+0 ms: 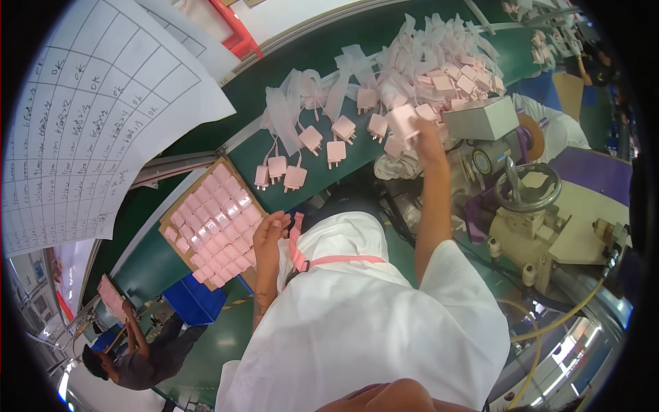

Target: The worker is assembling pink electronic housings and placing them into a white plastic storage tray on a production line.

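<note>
My right hand (430,143) reaches forward over the green bench and is closed on a pink plug adapter (402,123). Several similar pink plug adapters (336,152) lie around it, their prongs showing and their cords wrapped in whitish film (280,113). Close to my body, my left hand (272,232) is raised beside a brown board (169,232) covered with rows of small pink blocks (223,220). Its fingers are loosely bent and apart, with nothing visible in them.
A large heap of film-wrapped cords (439,44) lies farther along the green bench (240,147). To the right stand a grey box (483,119) and a machine with a handwheel (528,189). Written sheets (103,117) hang at left. Another person (147,357) works at lower left.
</note>
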`<state>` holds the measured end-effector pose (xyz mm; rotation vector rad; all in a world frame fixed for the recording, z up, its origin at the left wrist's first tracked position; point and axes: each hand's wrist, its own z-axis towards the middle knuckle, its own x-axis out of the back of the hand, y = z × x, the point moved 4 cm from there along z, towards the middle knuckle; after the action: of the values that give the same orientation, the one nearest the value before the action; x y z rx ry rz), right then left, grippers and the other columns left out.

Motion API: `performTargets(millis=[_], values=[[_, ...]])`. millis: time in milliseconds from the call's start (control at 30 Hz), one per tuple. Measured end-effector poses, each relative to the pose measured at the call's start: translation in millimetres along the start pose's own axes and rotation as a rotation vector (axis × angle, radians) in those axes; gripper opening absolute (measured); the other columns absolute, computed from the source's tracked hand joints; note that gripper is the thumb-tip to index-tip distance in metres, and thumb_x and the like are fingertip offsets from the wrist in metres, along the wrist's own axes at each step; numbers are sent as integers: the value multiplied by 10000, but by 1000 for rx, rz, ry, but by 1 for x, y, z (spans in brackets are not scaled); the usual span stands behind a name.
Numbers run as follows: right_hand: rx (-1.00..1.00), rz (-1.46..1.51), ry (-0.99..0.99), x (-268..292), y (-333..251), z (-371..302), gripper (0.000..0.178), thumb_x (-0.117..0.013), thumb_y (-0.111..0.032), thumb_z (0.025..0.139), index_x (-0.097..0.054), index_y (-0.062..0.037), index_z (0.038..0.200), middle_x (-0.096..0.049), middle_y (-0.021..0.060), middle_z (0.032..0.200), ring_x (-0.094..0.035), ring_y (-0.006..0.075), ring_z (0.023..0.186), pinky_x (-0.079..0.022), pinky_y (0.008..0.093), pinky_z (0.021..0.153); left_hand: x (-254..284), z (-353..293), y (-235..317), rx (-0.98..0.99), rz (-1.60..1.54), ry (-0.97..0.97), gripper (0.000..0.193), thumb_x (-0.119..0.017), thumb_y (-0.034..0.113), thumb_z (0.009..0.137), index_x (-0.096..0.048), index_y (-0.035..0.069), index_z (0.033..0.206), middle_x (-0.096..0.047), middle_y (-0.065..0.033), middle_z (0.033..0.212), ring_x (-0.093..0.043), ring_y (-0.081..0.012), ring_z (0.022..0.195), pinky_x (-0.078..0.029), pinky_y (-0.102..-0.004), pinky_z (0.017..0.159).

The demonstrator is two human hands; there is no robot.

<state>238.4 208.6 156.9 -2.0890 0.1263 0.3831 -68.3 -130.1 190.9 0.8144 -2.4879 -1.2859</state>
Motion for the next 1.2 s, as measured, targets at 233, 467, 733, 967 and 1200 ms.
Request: performTargets(millis=[233,467,733,967,1200], values=[[-144,-41,-464,-121,32,-102,523,-753,-80,774,-556,-23,1255,-660,65,1084,-651,149,936,-537,303,816,-22,-8,35,-99,-24,-139,442,-576,296,1024,-578,-19,1334,-671,-144,1257,-655,-191,1104,-510,-302,916],[276,-552,-532,-201,0,-188,503,-824,-105,747,-594,-29,1188,-653,76,1067,-642,171,968,-526,315,854,-53,-16,77,-327,-312,-259,557,-714,249,950,-497,-20,1387,-629,-159,1309,-647,-227,1137,-512,-350,985],[543,-574,-662,-223,-18,-224,549,-854,-139,699,-647,6,1186,-692,106,1046,-675,230,919,-534,347,812,-38,-61,99,-520,-305,-200,566,-838,215,846,-552,-24,1272,-641,-143,1257,-647,-211,1112,-548,-335,908],[628,-577,-761,-232,-23,-234,526,-836,-140,702,-676,-4,1184,-728,136,1044,-684,254,867,-532,341,784,-26,-78,101,-612,-255,-174,538,-856,186,827,-573,-30,1230,-653,-137,1211,-651,-195,1094,-542,-333,928],[529,-597,-752,-234,-15,-238,493,-818,-155,723,-688,-3,1173,-737,131,1045,-683,243,857,-533,330,791,-23,-86,101,-527,-239,-63,538,-862,178,821,-579,-32,1229,-682,-112,1127,-658,-185,1060,-531,-331,930]])
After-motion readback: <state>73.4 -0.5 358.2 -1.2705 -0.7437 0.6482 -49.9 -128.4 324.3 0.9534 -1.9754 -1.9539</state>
